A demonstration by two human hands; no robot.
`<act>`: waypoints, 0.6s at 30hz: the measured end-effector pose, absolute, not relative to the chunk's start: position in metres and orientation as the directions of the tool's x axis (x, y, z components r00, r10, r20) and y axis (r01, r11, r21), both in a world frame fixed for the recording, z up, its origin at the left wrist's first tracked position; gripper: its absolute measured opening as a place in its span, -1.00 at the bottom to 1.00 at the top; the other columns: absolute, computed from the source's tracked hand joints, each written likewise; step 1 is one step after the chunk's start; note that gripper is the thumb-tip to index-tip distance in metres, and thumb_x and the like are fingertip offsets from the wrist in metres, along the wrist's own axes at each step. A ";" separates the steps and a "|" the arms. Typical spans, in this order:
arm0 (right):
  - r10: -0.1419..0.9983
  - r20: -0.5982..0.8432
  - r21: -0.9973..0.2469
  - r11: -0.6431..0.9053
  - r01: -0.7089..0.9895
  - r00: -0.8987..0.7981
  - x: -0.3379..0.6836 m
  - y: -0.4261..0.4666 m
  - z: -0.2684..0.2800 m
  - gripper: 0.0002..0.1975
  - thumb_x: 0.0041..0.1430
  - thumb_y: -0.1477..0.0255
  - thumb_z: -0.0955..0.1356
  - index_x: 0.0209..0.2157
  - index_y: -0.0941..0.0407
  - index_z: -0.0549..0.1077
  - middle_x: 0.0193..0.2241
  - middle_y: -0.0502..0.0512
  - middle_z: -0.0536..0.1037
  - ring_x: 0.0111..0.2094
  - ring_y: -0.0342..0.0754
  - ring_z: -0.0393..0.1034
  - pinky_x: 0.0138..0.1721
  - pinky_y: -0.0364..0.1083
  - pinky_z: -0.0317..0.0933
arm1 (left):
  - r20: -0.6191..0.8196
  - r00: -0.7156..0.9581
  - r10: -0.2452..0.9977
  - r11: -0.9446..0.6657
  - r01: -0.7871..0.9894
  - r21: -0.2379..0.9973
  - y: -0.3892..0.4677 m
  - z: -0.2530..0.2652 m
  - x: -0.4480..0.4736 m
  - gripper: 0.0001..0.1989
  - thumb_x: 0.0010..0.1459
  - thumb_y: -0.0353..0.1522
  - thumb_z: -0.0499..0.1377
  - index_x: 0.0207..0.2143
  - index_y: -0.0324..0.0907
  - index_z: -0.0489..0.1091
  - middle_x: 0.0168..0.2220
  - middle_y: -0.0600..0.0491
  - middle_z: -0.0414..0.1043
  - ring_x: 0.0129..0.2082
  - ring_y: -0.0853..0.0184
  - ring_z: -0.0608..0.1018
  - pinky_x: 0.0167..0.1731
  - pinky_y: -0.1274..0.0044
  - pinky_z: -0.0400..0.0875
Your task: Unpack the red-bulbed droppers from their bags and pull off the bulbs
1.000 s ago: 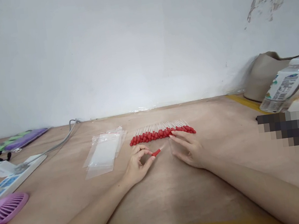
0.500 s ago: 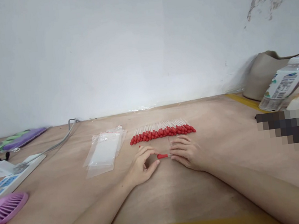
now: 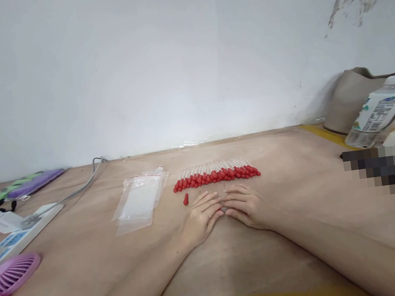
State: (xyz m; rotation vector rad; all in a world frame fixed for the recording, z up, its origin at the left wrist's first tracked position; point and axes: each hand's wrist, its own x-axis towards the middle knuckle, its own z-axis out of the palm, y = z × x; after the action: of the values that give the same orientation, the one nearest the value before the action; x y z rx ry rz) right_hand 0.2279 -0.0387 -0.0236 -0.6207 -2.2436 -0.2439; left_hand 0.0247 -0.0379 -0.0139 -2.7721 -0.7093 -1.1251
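My left hand (image 3: 202,219) is closed on the red rubber bulb of a dropper, which the fingers almost wholly hide. From the other side my right hand (image 3: 247,206) grips the dropper's clear glass tube (image 3: 223,209); a sliver shows between the fingertips. A second thin clear tube (image 3: 224,184) seems to stick out beyond my right fingers. Just past my left hand lies a loose red rubber bulb (image 3: 185,199). Behind both hands, a row of droppers (image 3: 217,176) lies with red bulbs toward me and clear tubes toward the wall.
Clear zip bags (image 3: 137,203) lie flat left of the row. Farther left are a power strip (image 3: 15,245) with a grey cable, a pink fan (image 3: 14,278) and a purple-green pouch (image 3: 34,184). A plastic bottle (image 3: 376,114) leans beside a grey container (image 3: 339,101) at right.
My left hand has moved right and closed over the red bulb, bringing it up against my right fingers. The loose bulb, mostly covered before, now shows fully.
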 end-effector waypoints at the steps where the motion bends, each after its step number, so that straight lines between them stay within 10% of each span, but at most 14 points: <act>1: 0.361 0.740 -0.027 0.859 0.512 -0.568 0.227 -0.038 -0.025 -0.80 0.13 0.42 0.28 -0.20 0.13 0.43 -0.24 0.09 0.52 -0.10 -0.01 0.31 -0.08 0.03 0.24 | 0.678 0.624 0.389 -0.891 0.442 0.105 -0.038 -0.014 0.025 -0.77 0.15 -0.41 0.07 -0.11 -0.22 0.34 -0.16 -0.02 0.46 -0.01 0.30 0.40 0.04 0.33 0.25; 18: 0.378 0.690 -0.108 0.897 0.429 -0.617 0.224 -0.036 -0.030 -0.84 0.18 0.48 0.21 -0.31 0.14 0.42 -0.30 0.09 0.53 -0.19 -0.11 0.39 0.00 -0.03 0.22 | 0.539 0.714 0.446 -0.883 0.451 0.133 -0.039 -0.009 0.023 -0.79 0.19 -0.41 -0.02 -0.16 -0.22 0.34 -0.08 -0.04 0.40 0.02 0.29 0.36 0.13 0.24 0.08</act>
State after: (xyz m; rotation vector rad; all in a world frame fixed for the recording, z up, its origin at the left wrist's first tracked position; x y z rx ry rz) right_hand 0.2240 -0.0363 -0.0302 -0.5746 -2.2994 -0.0861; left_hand 0.0230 -0.0394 -0.0090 -2.9007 -0.7591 -0.9086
